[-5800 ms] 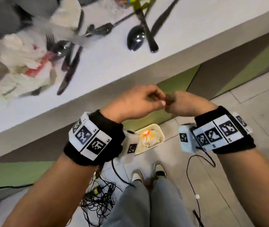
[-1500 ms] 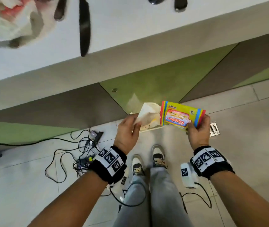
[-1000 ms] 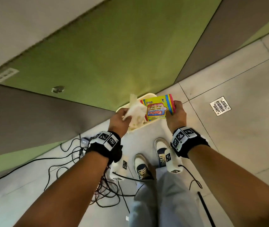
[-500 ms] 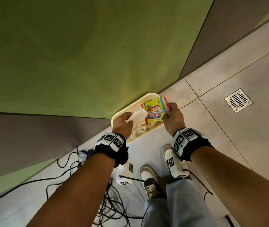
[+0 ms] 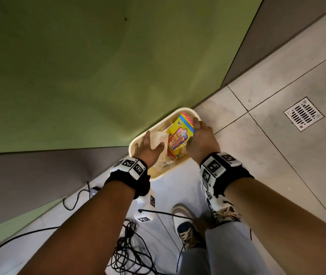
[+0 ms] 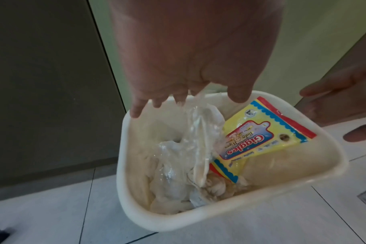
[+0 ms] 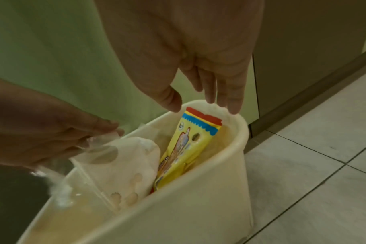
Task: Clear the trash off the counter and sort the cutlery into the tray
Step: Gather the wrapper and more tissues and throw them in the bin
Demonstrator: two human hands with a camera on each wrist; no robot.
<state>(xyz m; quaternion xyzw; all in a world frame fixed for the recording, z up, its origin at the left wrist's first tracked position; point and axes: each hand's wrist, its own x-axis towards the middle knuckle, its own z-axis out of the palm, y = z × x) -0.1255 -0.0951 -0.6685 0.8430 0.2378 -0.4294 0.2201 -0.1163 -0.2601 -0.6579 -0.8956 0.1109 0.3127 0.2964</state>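
While you stoop over the cream bin [image 5: 179, 170] on the floor, you're in the trash-dropping step. Your right hand [image 5: 201, 140] hangs above the rim with fingers straight and spread, holding nothing; the yellow wipes packet [image 6: 259, 142] already leans inside the bin. Your left hand [image 5: 148, 148] is loosened too, its fingertips [image 6: 179, 99] just touching the clear wrapper and tissue [image 7: 123, 158] sagging into the bin. Next, I'd judge, you shake that wrapper free, then return to the counter, out of view, for the cutlery

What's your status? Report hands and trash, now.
Right hand open, yellow wipes packet dropped in bin. Left hand open, fingertips touching clear wrapper over bin. Nothing blocking.
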